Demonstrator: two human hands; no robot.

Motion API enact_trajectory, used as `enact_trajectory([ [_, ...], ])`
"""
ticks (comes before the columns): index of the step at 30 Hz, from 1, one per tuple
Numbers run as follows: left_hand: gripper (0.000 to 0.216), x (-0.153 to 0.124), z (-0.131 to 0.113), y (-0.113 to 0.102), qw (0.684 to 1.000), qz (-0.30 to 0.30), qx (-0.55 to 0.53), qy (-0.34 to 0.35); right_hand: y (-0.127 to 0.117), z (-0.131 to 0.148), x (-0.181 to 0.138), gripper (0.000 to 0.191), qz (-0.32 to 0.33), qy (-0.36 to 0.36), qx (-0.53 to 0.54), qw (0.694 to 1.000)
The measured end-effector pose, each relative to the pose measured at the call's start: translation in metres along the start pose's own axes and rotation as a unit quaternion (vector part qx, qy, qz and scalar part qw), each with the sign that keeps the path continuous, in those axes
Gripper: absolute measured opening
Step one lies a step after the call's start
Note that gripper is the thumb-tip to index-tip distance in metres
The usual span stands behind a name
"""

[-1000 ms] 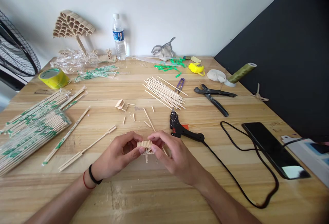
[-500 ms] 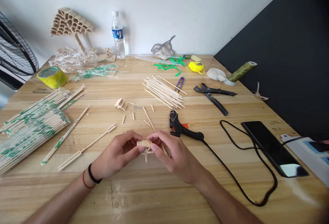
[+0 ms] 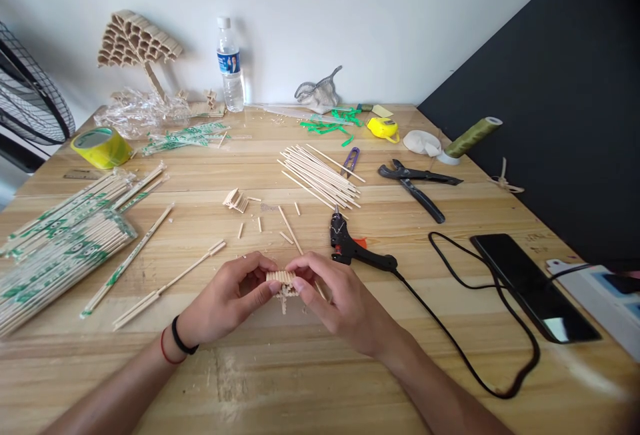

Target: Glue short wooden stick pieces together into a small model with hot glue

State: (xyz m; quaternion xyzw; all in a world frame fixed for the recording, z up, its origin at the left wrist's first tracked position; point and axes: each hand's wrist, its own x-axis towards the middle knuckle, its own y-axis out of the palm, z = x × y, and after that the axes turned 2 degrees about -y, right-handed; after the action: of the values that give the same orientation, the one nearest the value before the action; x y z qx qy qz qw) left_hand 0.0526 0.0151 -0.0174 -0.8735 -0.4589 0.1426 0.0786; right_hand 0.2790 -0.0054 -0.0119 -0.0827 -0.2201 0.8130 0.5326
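Between my two hands is a small model (image 3: 281, 278) made of short wooden stick pieces laid side by side. My left hand (image 3: 239, 294) pinches its left end with thumb and forefinger. On the right end, the thumb and fingers of my right hand (image 3: 336, 296) are closed in the same way; part of the model is hidden behind the fingers. Just beyond lie cut stick pieces (image 3: 260, 224), a longer stick (image 3: 290, 228) and another small stick-built piece (image 3: 235, 200). A black glue gun (image 3: 357, 248) rests on the table right of my right hand.
Loose sticks (image 3: 320, 176), purple snips (image 3: 351, 162) and black pliers (image 3: 417, 185) lie farther back. Wrapped chopsticks (image 3: 70, 262) cover the left side. A cable (image 3: 450, 342) loops near a phone (image 3: 533, 288) at right. A bottle (image 3: 231, 68) and a stick-built tree model (image 3: 137, 38) stand behind.
Both hands keep their hold on the small stick model in nearly the same spot. The view has shifted very slightly; nothing else has visibly moved.
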Motion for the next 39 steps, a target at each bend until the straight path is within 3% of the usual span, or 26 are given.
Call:
enact_trajectory([
  [39, 0.033, 0.0006, -0.0007, -0.0002, 1.000, -0.002, 0.006, -0.001, -0.0017, 0.0049, 0.0004, 0.020, 0.022, 0.007, -0.028, 0.999],
])
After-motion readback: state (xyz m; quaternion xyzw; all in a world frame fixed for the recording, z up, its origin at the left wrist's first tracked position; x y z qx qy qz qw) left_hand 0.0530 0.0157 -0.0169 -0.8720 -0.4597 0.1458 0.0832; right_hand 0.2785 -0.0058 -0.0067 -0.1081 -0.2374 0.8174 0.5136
